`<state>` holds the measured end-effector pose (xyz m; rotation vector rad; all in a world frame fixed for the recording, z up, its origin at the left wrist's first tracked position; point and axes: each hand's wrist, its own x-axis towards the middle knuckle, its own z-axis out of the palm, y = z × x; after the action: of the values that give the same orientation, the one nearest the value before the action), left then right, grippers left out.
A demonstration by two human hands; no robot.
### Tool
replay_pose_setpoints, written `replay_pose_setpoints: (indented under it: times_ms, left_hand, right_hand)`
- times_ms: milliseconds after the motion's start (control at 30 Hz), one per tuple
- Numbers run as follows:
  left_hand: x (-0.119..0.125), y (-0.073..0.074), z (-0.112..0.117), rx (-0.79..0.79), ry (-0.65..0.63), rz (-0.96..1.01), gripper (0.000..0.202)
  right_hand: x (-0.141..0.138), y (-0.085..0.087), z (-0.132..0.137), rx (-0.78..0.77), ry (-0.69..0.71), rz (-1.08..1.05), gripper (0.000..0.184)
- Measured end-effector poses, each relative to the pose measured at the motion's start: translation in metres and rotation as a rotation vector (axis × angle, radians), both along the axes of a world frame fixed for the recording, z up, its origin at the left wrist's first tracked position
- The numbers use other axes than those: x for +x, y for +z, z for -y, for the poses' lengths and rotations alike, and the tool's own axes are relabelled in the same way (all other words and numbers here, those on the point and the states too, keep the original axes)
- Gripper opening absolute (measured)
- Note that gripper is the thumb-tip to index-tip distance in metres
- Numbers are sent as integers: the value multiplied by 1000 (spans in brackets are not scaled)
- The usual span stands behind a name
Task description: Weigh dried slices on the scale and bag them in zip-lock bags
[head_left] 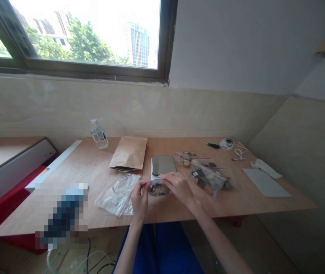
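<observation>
We count two hands, both grasping one clear zip bag (159, 189) of dark and tan pieces: the left hand (140, 198) pinches one end of its top edge, and the right hand (178, 185) has its fingers along the other end. The bag is just in front of one scale (164, 165), near the front edge of the bench (94, 167). We also count one brown pouch (129, 152), one bottle (99, 135), one screwdriver (214, 145), one dome camera (227, 143) with its white cable (239, 153), one white sheet (265, 184) and one white bundle (266, 168) touching it.

To the right of the scale lie more filled bags (209, 177) — at least three, overlapping, so we cannot settle the number. The flat clear bags (117, 194) at the left are equally hard to count. The hands hide the scale's front, and we cannot tell whether the held bag touches the bench. Coarse pixels mask a dark bluish object (64, 215) over the left front edge.

Between pouch and scale we see a narrow gap; wider wood shows left of the pouch and along the front right edge.
</observation>
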<state>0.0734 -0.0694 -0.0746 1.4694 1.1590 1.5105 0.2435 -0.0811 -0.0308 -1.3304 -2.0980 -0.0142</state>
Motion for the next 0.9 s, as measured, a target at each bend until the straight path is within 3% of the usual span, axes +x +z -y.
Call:
replay_pose_setpoints:
  times_ms: [267,433,633,767,900]
  left_hand:
    - [3,-3,2,-2,-41,14,19]
    - [4,-3,4,-21,-9,42,19]
    - [6,-2,7,-48,-3,76,22]
    - [5,-1,6,-73,21,107,23]
    - [1,5,2,-101,-54,138,24]
  right_hand:
    - [6,1,5,-69,-134,41,24]
    - [11,7,7,-158,-88,92,13]
    - [20,-4,7,-124,-135,52,20]
    - [29,-10,7,-111,-56,17,19]
    - [38,-12,9,-112,-93,12,22]
